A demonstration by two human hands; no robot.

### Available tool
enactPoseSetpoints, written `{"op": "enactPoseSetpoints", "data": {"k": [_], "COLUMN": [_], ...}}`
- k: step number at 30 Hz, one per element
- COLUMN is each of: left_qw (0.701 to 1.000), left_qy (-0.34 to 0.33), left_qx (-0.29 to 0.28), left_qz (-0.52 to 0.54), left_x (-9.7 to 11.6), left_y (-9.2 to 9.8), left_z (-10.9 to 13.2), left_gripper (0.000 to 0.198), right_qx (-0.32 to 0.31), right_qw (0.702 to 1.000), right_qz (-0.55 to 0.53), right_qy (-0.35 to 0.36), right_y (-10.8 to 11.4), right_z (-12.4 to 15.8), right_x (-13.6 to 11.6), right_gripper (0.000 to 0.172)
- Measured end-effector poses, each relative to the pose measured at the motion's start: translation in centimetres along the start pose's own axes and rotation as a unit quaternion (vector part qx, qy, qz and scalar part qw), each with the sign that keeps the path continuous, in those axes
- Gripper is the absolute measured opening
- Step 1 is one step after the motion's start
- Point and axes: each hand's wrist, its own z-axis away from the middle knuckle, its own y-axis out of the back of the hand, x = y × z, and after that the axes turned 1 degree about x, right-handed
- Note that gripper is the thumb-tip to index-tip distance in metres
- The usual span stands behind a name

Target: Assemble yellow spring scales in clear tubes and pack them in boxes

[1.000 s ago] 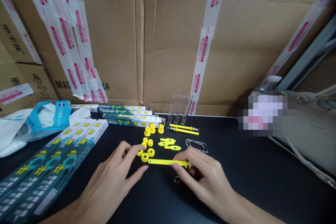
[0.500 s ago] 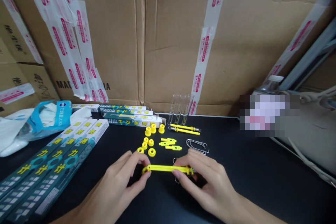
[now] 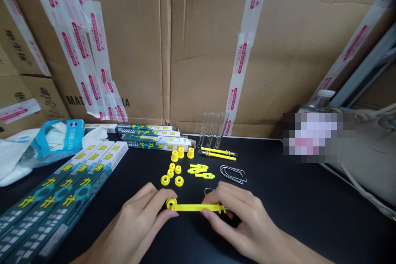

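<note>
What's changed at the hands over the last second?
The left hand took a yellow ring from the group and now holds it at the left end of the yellow bar, which the right hand grips. The bar moved toward the person. The other rings, wire loops and boxes stayed put.

Soft, even indoor light falls across the cardboard wall (image 3: 201, 49), leaving only a faint shadow under the right hand (image 3: 244, 227), while wide-angle distortion bends the frame's edges and a pixelated patch (image 3: 318, 137) blurs the right side.
</note>
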Motion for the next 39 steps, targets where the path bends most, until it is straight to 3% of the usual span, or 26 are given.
{"op": "enactPoseSetpoints", "data": {"k": [7,13,19,26,29,33,39], "left_qw": [0.995,0.984,0.976,0.944,0.945,0.943,0.922], "left_qy": [0.064,0.115,0.133,0.223,0.227,0.201,0.2], "left_qx": [0.017,-0.017,-0.009,-0.064,-0.067,-0.072,-0.12], "left_qz": [0.078,0.136,0.173,0.234,0.227,0.256,0.311], "left_x": [0.4,0.4,0.5,0.5,0.7,1.5,1.8], "left_y": [-0.2,0.4,0.5,0.9,1.1,1.1,0.7], "left_z": [-0.7,-1.4,-1.5,-2.4,-2.5,-2.0,-1.5], "left_gripper": [0.024,0.024,0.019,0.028,0.022,0.015,0.016], "right_qx": [-0.005,0.012,-0.009,-0.001,-0.02,-0.073,-0.07], "right_qw": [1.0,1.0,1.0,0.999,0.998,0.997,0.998], "right_qz": [0.011,0.028,0.0,-0.007,-0.016,-0.009,0.001], "right_qy": [0.01,0.002,-0.001,-0.048,-0.054,-0.005,-0.001], "right_y": [0.1,-0.2,-0.1,0.0,0.1,0.1,0.2], "right_z": [0.0,0.2,0.3,0.3,0.1,0.1,0.2], "right_x": [-0.5,0.2,0.3,0.5,0.4,0.1,0.0], "right_gripper": [0.01,0.009,0.011,0.017,0.019,0.024,0.016]}}
